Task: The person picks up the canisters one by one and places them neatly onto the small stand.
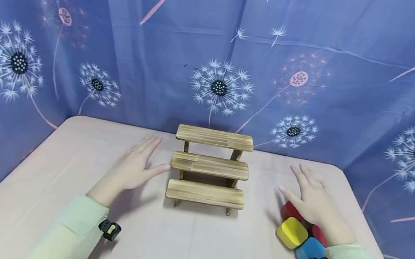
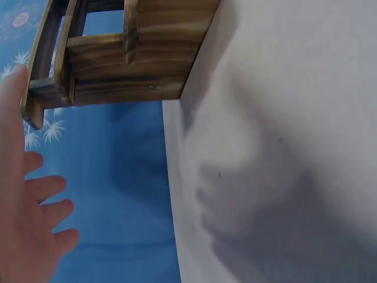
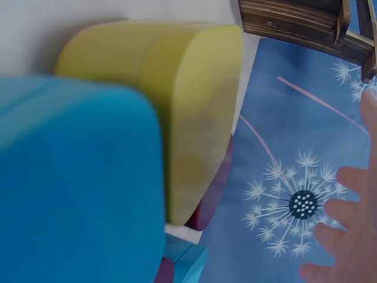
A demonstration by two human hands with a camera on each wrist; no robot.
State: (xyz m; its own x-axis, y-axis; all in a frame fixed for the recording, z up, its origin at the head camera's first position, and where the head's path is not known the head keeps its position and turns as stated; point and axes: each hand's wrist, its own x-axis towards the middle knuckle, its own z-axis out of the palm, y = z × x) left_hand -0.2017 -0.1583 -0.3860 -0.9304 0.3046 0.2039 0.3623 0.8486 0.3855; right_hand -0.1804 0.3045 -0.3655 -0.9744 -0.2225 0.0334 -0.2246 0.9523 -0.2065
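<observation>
A three-tier wooden step shelf (image 1: 210, 165) stands upright at the middle of the table. To its left hovers my left hand (image 1: 130, 171), fingers extended and thumb spread toward the middle tier; nothing is in it. My right hand (image 1: 313, 201), also with nothing in its grasp, is held with outstretched fingers over a cluster of rounded, box-shaped pieces. Among these are a yellow piece (image 1: 291, 233), a blue piece (image 1: 310, 250) and a red piece (image 1: 290, 210). The right hand and wrist partly hide the cluster. Up close, the yellow piece (image 3: 200, 118) partly covers a dark red one.
A pale pink cloth covers the table (image 1: 190, 247). Blue curtains (image 1: 159, 73) with a dandelion print enclose the back and both sides, and the shelf stands near the back one. Each wrist carries a small black camera, such as the left camera (image 1: 109, 230).
</observation>
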